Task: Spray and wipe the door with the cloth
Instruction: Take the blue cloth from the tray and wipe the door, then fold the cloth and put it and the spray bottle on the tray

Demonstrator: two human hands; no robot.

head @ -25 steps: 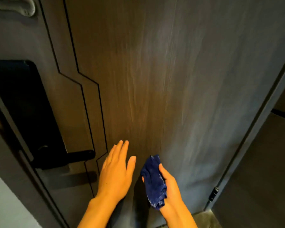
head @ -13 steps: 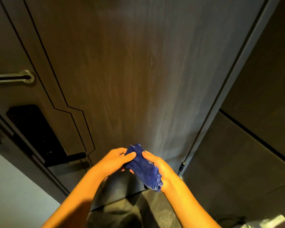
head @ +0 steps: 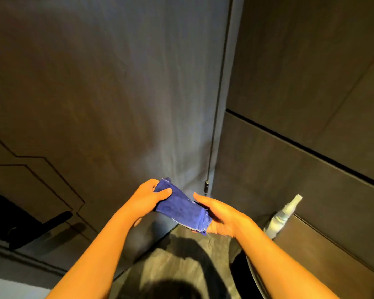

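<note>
A folded blue cloth (head: pixel 178 207) is held between both hands in front of the dark wood-grain door (head: pixel 121 93). My left hand (head: pixel 148 196) grips its upper left end, thumb on top. My right hand (head: pixel 219 214) cups its lower right end from the side and beneath. Neither hand touches the door. A pale spray bottle (head: pixel 282 216) stands to the right on a dark ledge, nozzle pointing up, apart from my right hand.
The door's black lever handle (head: pixel 41 227) and lock plate sit at the lower left. A door hinge (head: pixel 206 185) lies on the frame behind the cloth. Dark wall panels (head: pixel 300 104) fill the right side. Grey stone floor (head: pixel 177 270) shows below my arms.
The view has swung right and down, so the handle moved to the left edge and the spray bottle came into sight. My left hand left the door and took hold of the cloth with the right.
</note>
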